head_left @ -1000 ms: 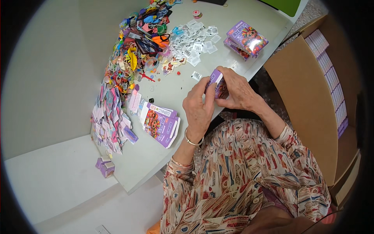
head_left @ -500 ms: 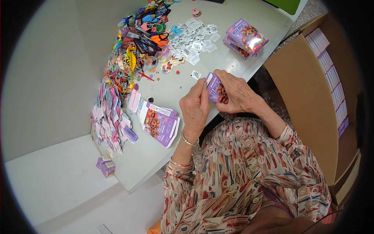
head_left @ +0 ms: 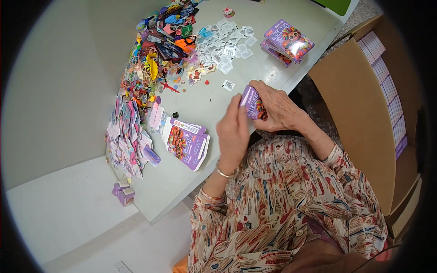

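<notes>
A small purple cardboard box (head_left: 251,103) with a colourful cartoon print is held above the table's near edge. My right hand (head_left: 281,108) is wrapped round its right side, thumb below and fingers over the top. My left hand (head_left: 233,133), slightly blurred and with a bangle at the wrist, presses its fingers along the box's left edge. The inside of the box is hidden. Left of my hands, a larger purple carton (head_left: 187,144) lies on the table with its flaps open.
Small white printed packets (head_left: 225,43) are spread across the table. Along the wall lie heaped colourful trinkets (head_left: 152,66) and pink-and-white folded papers (head_left: 129,132). Stacked purple boxes (head_left: 289,41) stand at the far right. A large cardboard carton (head_left: 353,109) beside me holds rows of boxes.
My left hand has shifted slightly right and turned, its fingers now lying along the box's left edge. The purple box has moved a little right; my right hand keeps its hold.
</notes>
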Available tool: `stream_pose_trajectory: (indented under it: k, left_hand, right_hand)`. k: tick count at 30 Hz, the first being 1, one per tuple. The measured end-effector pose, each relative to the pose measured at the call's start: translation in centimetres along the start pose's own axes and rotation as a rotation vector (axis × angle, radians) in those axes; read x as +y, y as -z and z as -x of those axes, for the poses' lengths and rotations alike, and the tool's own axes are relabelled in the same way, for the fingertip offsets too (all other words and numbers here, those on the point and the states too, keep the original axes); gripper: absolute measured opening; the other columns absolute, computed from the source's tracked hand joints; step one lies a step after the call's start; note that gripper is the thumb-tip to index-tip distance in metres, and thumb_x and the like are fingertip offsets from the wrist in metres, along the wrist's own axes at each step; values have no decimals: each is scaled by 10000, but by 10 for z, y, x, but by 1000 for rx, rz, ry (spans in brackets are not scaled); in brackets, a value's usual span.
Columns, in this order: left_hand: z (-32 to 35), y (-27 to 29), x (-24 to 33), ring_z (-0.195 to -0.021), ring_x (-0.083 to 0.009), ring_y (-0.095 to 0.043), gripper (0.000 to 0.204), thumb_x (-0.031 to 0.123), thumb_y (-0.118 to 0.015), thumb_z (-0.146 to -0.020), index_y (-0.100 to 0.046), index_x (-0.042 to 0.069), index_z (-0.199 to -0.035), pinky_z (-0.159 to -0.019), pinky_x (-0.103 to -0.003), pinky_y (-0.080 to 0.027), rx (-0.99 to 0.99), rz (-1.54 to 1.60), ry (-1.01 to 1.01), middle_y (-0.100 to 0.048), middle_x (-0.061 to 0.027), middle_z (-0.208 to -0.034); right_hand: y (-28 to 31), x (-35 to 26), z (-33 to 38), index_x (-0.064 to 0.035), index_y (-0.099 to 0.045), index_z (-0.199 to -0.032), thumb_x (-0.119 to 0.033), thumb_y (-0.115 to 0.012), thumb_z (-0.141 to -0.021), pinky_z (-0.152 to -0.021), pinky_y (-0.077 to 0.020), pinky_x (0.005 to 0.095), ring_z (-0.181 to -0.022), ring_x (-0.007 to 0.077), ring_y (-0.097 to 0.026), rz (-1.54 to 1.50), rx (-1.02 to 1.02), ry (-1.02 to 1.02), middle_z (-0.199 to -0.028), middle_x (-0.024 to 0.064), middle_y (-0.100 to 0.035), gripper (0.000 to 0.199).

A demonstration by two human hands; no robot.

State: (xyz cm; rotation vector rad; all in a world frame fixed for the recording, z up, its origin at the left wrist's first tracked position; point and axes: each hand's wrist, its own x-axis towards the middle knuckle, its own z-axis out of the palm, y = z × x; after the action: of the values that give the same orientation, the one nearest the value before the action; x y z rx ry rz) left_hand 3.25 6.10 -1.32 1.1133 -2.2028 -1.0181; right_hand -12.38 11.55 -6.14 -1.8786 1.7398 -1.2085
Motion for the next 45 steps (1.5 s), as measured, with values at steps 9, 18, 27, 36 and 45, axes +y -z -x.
stream_pose_trajectory:
  k: [9, 18, 27, 36, 45]
  left_hand:
    - [1, 0, -11, -889, -349, -669, 299, -19, -533, -901, -582, -45, -1195, -773, -338, -528, 31, -41, -51, -660, -220, -1076]
    - [11, -20, -22, -1128, -445, -561, 417, -73, -525, -848, -507, -77, -1264, -903, -440, -503, 162, -187, -393, -549, -298, -1237]
    - [0, 13, -14, -1115, -341, -599, 364, 39, -571, -877, -544, -3, -1238, -922, -377, -478, 129, 142, -76, -603, -206, -1212]
    - [-27, 172, -159, -879, -204, -648, 226, 158, -673, -844, -669, -16, -989, -797, -310, -489, 354, -146, 102, -692, -129, -917]
    - [-25, 189, -156, -1116, -269, -576, 522, 308, -773, -768, -624, -5, -1158, -950, -352, -438, 37, -166, 146, -664, -155, -1089]
  right_hand:
    - [-1, -1, -1, 45, -331, -1278, -186, -684, -626, -825, -480, 461, -968, 462, -563, -30, -11, -10, -1093, 291, -534, 776]
    - [-7, 1, -2, 37, -316, -1289, -251, -728, -664, -825, -485, 460, -981, 467, -565, -31, 1, -15, -1111, 308, -536, 802]
    - [9, -12, -13, 7, -368, -1344, -232, -738, -679, -859, -492, 426, -985, 413, -593, 69, 30, -153, -1169, 247, -554, 798]
    - [0, -8, -23, 58, -295, -1415, -147, -737, -766, -1065, -343, 471, -1255, 416, -411, 513, 202, 86, -1382, 245, -415, 811]
    - [-42, -4, 3, 73, -448, -1266, -245, -723, -792, -1062, -349, 475, -1245, 420, -420, 190, -167, 125, -1312, 238, -464, 633]
